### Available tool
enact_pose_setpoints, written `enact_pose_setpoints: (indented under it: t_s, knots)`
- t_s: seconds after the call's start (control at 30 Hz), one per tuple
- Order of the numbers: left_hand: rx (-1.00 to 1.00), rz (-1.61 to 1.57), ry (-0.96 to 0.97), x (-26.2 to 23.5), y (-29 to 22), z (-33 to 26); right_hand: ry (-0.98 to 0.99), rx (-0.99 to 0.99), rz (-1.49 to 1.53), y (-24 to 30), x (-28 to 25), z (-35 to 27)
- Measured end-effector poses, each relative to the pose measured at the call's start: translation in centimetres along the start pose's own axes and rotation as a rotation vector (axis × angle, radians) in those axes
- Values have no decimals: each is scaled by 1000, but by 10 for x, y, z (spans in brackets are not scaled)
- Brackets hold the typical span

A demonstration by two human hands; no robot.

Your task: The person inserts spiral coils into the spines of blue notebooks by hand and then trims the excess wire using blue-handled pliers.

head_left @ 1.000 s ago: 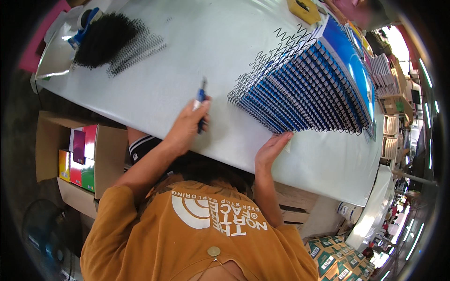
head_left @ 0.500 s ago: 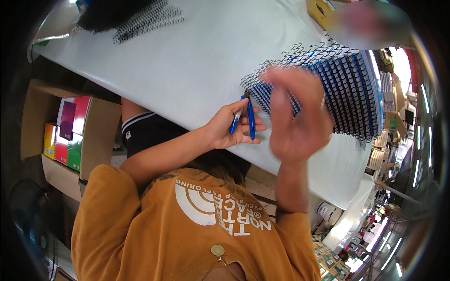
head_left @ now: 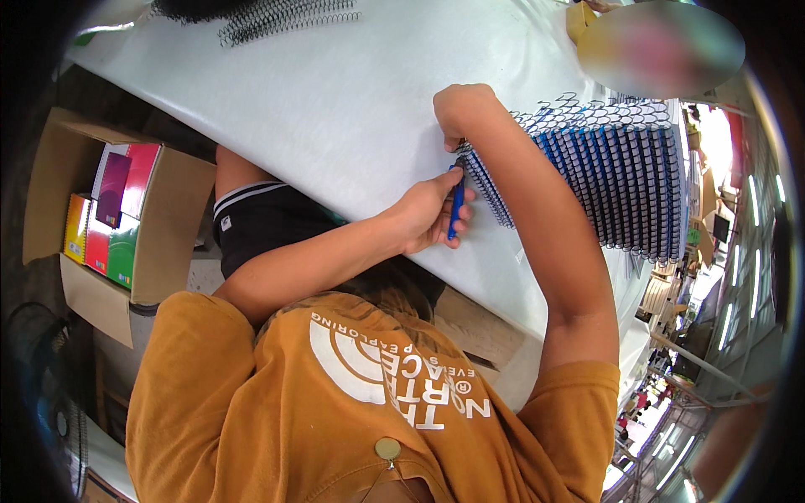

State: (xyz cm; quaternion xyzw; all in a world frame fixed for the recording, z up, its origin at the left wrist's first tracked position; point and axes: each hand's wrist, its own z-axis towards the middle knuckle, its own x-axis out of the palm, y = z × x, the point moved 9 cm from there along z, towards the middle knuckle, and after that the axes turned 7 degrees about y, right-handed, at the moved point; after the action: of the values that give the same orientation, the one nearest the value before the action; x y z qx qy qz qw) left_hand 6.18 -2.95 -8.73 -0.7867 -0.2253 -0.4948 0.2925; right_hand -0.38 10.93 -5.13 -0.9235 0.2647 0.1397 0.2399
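My left hand (head_left: 426, 216) is closed around blue-handled pliers (head_left: 456, 211), squeezed together, with the jaws by the near-left end of a row of spiral-bound notebooks (head_left: 616, 189). Black wire coils run along their spines, and loose coil ends stick out at the far side. Just beyond the plier jaws, my right hand (head_left: 466, 111) is bent down over the row's left end. Its fingers look pinched together there, but whatever they grip is hidden by the hand. The right forearm crosses over part of the notebooks.
Loose black coils (head_left: 289, 23) lie at the far left of the white-covered table (head_left: 285, 117). An open carton (head_left: 176, 222) with colourful notebooks (head_left: 99, 222) stands left, below table level. At the far right are a yellow object (head_left: 579, 20) and a blurred oval patch.
My right hand has swung from above the notebooks to the far left end of the row and bent down there. The plier handles, spread before, are now closed together in my left hand.
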Motion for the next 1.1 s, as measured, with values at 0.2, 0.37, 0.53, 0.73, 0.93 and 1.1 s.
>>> enact_pose_setpoints:
  t_s: [0.2,0.37,0.53,0.73,0.93,1.1]
  knots:
    - [-72,112,-46,9,2,-14,67,-71,36,3,6,-1]
    - [-60,156,-9,7,3,-5,67,-89,55,1,5,-7]
    - [-65,159,-39,8,-3,-12,74,-91,120,-1,5,-4]
    - [-73,216,-93,-1,-9,-12,87,-117,158,-4,7,1]
    - [-37,203,-17,9,-9,-17,110,-137,192,-4,9,5]
    - [-43,239,-11,7,-15,-13,120,-167,177,-3,7,0]
